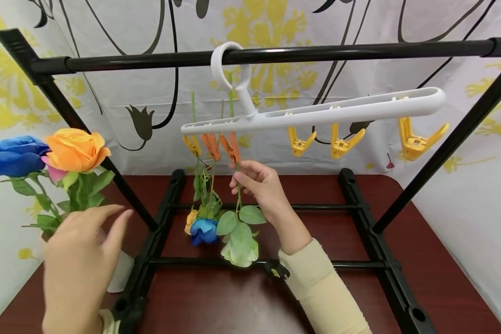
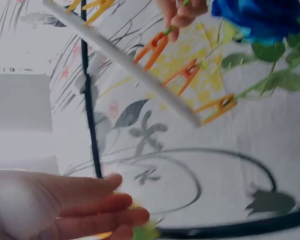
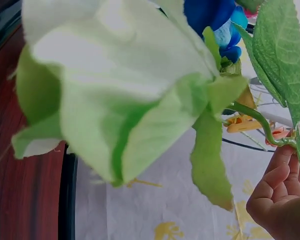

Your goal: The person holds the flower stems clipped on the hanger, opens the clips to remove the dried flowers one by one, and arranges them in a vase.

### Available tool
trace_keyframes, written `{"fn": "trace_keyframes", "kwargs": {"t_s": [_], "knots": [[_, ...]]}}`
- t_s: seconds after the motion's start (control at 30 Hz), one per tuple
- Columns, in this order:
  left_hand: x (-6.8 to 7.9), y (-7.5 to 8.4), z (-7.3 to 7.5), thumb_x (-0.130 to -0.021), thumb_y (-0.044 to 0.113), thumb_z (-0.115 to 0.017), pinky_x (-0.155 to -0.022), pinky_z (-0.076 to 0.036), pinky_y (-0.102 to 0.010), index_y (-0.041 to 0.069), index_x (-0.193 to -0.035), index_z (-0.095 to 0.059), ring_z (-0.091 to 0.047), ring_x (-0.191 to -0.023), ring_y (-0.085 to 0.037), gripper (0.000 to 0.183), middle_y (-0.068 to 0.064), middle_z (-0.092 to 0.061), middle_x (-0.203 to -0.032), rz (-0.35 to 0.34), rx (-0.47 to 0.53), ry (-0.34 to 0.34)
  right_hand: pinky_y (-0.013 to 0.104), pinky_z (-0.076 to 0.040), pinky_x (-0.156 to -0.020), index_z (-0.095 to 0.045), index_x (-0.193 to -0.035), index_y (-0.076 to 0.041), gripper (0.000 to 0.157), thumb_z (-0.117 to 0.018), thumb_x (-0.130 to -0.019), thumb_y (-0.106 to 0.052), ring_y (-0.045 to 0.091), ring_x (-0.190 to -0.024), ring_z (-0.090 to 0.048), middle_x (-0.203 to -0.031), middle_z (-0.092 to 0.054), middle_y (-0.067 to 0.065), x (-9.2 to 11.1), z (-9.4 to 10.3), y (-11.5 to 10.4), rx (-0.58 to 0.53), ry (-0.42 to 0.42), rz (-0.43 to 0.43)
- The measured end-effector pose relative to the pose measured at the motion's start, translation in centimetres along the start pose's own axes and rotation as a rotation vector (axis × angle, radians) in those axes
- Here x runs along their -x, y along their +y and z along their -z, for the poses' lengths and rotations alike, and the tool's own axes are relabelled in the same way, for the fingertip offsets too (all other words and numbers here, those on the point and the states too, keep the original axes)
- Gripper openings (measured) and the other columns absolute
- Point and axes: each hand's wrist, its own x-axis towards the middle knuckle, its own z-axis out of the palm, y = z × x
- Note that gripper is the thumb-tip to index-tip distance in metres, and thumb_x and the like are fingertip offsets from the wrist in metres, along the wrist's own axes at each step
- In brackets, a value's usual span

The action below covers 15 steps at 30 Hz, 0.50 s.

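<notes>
My right hand [image 1: 269,195] pinches the stem of a pale green-white rose [image 1: 240,246] that hangs head down, right under an orange clip [image 1: 231,148] on a white hanger [image 1: 342,110]. Large in the right wrist view, the rose's petals [image 3: 120,95] fill much of the picture. Beside it a blue rose [image 1: 204,231] and an orange-yellow flower [image 1: 189,220] hang upside down from neighbouring clips. My left hand [image 1: 81,260] is at the left, fingers extended and holding nothing, in front of an upright orange rose [image 1: 77,150] and blue rose [image 1: 14,157].
A black rack bears the hanger on its top bar [image 1: 359,52]; its slanted posts and base rails [image 1: 369,241] frame the dark red table [image 1: 208,297]. Several yellow clips [image 1: 342,141] hang on the right. A white vase [image 1: 121,273] is partly hidden behind the left hand.
</notes>
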Motion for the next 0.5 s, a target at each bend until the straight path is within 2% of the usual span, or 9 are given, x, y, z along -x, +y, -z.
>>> {"fn": "trace_keyframes", "kwargs": {"t_s": [0.1,0.3,0.4,0.5], "knots": [[-0.5,0.6,-1.6,-0.085,0.010,-0.078,-0.076,-0.047,-0.051,-0.001,-0.101,-0.074,-0.063,-0.089,-0.038,0.020,-0.020,-0.074,-0.092,-0.061,0.127,0.000,0.026,-0.044,-0.068,-0.062,-0.129,-0.004,0.030,-0.059,-0.100,-0.011,0.010,-0.071,-0.068,-0.083,-0.071,-0.007,0.2,-0.1,0.2,-0.003,-0.014,0.003],[-1.2,2.8,-5.1,-0.088,0.012,-0.076,-0.093,-0.046,-0.045,0.003,-0.115,-0.071,-0.060,-0.109,-0.032,0.029,-0.013,-0.070,-0.120,-0.111,0.323,-0.033,0.025,-0.045,-0.067,-0.056,-0.138,-0.007,0.036,-0.056,-0.102,-0.010,0.010,-0.071,-0.066,-0.081,-0.070,-0.006,0.8,-0.2,0.4,-0.020,-0.031,0.009],[-1.9,4.1,-6.7,-0.090,0.016,-0.075,-0.083,-0.053,-0.041,0.005,-0.120,-0.070,-0.062,-0.103,-0.026,0.032,-0.011,-0.069,-0.120,-0.113,0.385,-0.078,0.024,-0.045,-0.064,-0.055,-0.140,-0.008,0.038,-0.055,-0.102,-0.010,0.010,-0.069,-0.065,-0.080,-0.069,-0.005,1.1,-0.2,0.5,-0.033,-0.014,0.015],[-2.7,5.4,-7.9,-0.091,0.020,-0.074,-0.069,-0.054,-0.035,0.007,-0.122,-0.069,-0.061,-0.091,-0.019,0.034,-0.009,-0.069,-0.116,-0.079,0.453,-0.101,0.023,-0.045,-0.063,-0.054,-0.140,-0.006,0.039,-0.055,-0.102,-0.009,0.010,-0.068,-0.064,-0.078,-0.068,-0.006,1.5,-0.2,0.7,-0.049,0.002,0.016]]}}
